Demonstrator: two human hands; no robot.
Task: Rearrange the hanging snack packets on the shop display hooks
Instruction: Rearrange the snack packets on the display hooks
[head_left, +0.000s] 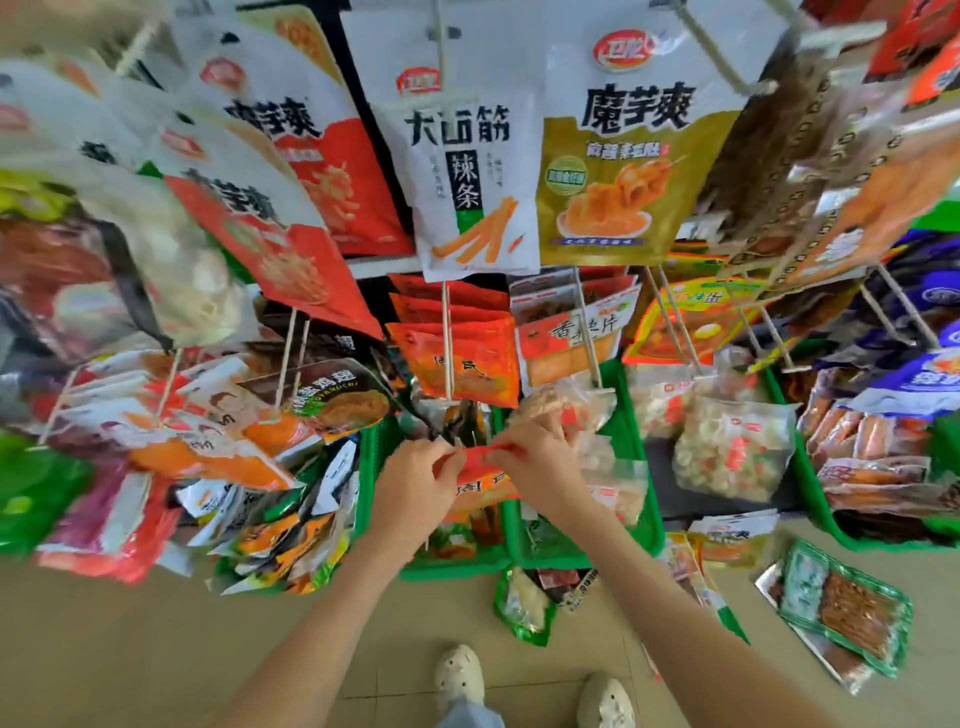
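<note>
I hold an orange-red snack packet (480, 475) by its top edge below the display rack. My left hand (415, 486) pinches its left corner and my right hand (535, 457) pinches its right corner. Just above hangs a row of matching orange-red packets (462, 358) on a thin white hook (445, 343). The held packet's top edge sits just under that hook's tip. Higher up hang a white packet with a green label (475, 187) and a gold packet (618, 171).
Green plastic baskets (566, 558) stand on the floor below the rack. Clear bags of mixed sweets (727, 447) hang at the right. Loose packets lie on the tan floor (156, 649), among them a green-edged one (847, 603). My shoes (460, 675) are at the bottom.
</note>
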